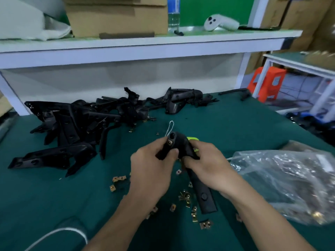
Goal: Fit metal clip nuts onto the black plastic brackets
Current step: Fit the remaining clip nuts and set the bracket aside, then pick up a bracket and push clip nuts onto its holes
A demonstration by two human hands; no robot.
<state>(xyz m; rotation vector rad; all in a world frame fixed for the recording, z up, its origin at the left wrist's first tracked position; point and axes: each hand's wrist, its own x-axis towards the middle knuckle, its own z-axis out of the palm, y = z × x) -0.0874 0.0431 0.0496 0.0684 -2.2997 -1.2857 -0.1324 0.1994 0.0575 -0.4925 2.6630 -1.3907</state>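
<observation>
Black angled bracket (183, 145), brass clip nut (170, 142) seated near top end.

you get one view, from the camera on your head, facing forward and down across the green table (54, 205). it sits close above your left hand (152, 171) and right hand (208, 165), which grip a black bracket (181, 144) mid-frame; the wide lens reaches up to the white shelf (145, 45) behind.
</observation>
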